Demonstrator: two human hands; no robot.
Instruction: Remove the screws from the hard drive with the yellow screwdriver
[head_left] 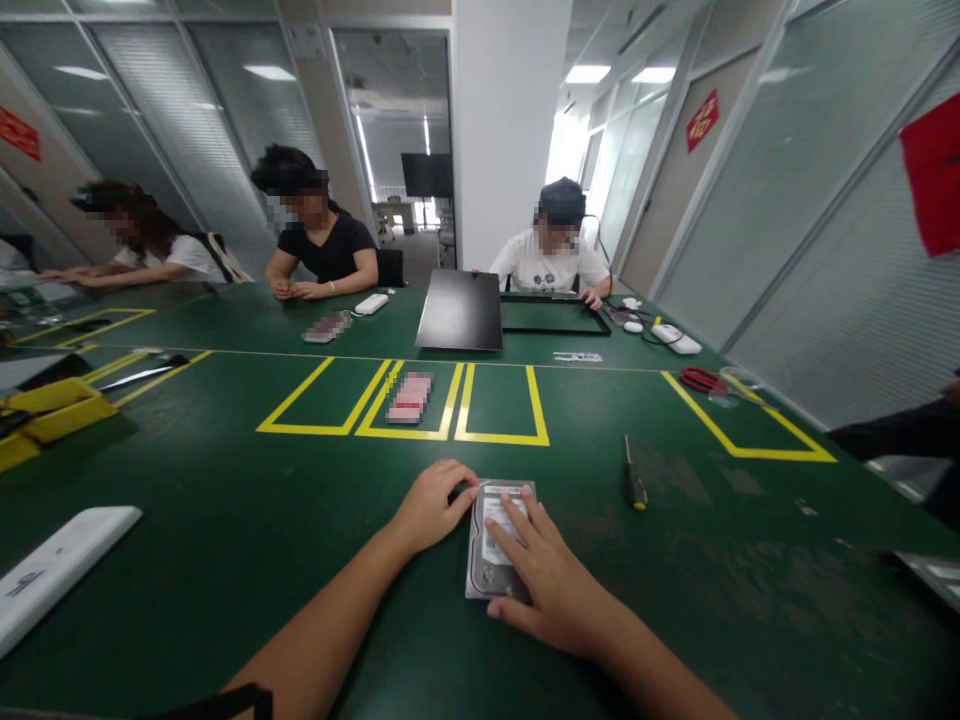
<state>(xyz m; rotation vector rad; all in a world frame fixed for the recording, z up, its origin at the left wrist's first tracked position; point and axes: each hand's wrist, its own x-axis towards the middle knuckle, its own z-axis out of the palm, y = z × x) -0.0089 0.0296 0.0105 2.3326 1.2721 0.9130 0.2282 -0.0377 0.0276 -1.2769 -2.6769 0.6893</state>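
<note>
Silver drive (481,572) lies flat on the table (300,600). Right hand (551,575), fingers spread, rests across its top without gripping; left hand (435,507), loosely curled, meets its far left corner (whether pinching, I cannot tell). Uneven pressure from that palm could skid the drive towards the screwdriver (634,482) on its right.

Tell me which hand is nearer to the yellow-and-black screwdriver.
Right. The right hand lies on the hard drive, with the screwdriver off to its right; the left hand is farther away, at the drive's far-left corner.
</note>
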